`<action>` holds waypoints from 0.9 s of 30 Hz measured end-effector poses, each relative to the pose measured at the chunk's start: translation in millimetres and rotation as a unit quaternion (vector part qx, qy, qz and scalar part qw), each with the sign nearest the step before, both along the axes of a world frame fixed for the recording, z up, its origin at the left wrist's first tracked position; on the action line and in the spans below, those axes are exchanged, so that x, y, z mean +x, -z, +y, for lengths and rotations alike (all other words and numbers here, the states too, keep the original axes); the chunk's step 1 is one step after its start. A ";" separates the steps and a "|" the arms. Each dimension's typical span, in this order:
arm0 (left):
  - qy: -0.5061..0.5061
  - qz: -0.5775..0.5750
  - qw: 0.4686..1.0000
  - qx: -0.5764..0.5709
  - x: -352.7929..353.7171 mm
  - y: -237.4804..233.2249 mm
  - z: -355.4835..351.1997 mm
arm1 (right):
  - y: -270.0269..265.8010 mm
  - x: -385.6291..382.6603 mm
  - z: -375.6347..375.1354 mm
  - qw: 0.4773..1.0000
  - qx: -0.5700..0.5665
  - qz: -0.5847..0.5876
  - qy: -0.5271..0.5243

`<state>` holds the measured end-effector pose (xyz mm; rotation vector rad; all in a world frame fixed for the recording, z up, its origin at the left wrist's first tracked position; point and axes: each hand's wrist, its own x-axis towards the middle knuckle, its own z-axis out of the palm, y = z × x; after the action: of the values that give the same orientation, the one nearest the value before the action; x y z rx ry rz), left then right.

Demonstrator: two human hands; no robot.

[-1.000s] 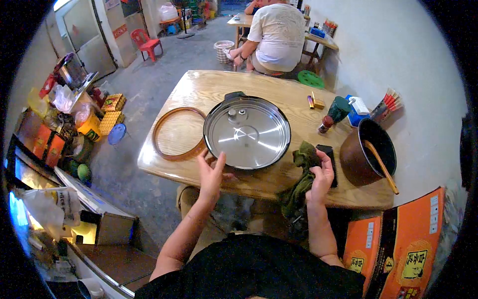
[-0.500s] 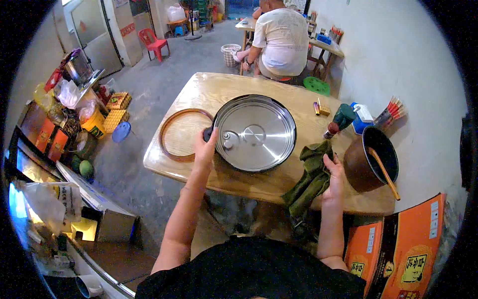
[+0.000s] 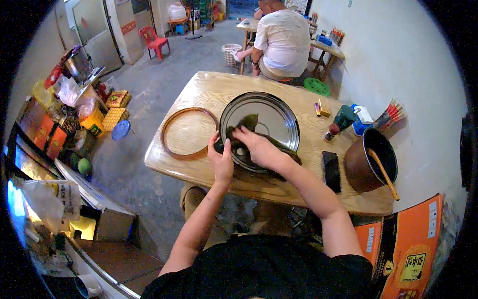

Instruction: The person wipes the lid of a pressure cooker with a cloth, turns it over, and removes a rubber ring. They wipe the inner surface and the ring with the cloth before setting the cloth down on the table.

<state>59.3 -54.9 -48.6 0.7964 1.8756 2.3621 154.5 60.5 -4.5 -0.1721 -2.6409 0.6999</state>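
Note:
A round steel lid (image 3: 279,119) with a dark rim lies inside up on the wooden table (image 3: 199,89). My left hand (image 3: 220,158) grips the lid's near left rim, thumb and fingers around the edge. Over the lid's left inner part, my right hand (image 3: 256,148) presses a dark green cloth (image 3: 249,121) down, its fingers bunched on it. The cloth's tail trails across the lid to the near right rim. A brown ring (image 3: 167,130) rests flat just left of the lid.
Right of the lid are a black phone (image 3: 331,172), a brown pot (image 3: 359,164) with a wooden spoon (image 3: 383,174), a green bottle (image 3: 344,118), a small jar (image 3: 331,131) and a tissue box (image 3: 362,119). A seated person (image 3: 284,42) is beyond the table.
My right hand has swung left with the cloth, from beside the lid onto its inner face, uncovering the phone. The lid and ring have shifted slightly right.

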 end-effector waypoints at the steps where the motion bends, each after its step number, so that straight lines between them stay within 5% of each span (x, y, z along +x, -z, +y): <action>1: 0.000 0.000 1.000 0.004 -2.0 7.3 1.4 | 1.7 9.1 0.4 0.996 0.084 -0.001 -0.027; 8: 0.008 -0.089 0.995 0.049 6.6 11.7 -2.3 | -37.8 70.1 -13.3 0.950 0.090 -0.300 0.019; 10: 0.015 -0.065 0.997 0.044 4.3 11.4 -1.5 | -21.6 61.0 1.9 0.977 -0.184 -0.019 0.105; 12: 0.015 -0.054 0.998 0.022 4.1 8.8 -6.5 | -14.0 47.0 8.4 0.941 -0.272 0.136 0.151; 14: 0.021 -0.040 0.999 -0.006 2.3 9.9 -11.6 | -27.6 26.2 -19.6 0.946 -0.218 0.188 0.148; 16: 0.028 -0.014 0.999 0.002 -2.5 18.0 -9.0 | -4.9 10.8 -27.9 0.995 -0.017 0.100 0.018; 18: 0.019 -0.004 1.000 0.007 -6.1 28.8 -6.9 | 19.6 3.5 -30.8 0.983 0.171 0.058 -0.017; 27: 0.031 -0.080 0.995 0.054 4.1 13.3 -10.0 | -1.4 30.6 -28.3 0.967 0.241 -0.016 -0.083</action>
<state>63.4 -64.8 -62.0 0.6408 1.6529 2.4262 185.0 32.1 -3.1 0.1786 -2.7871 0.0855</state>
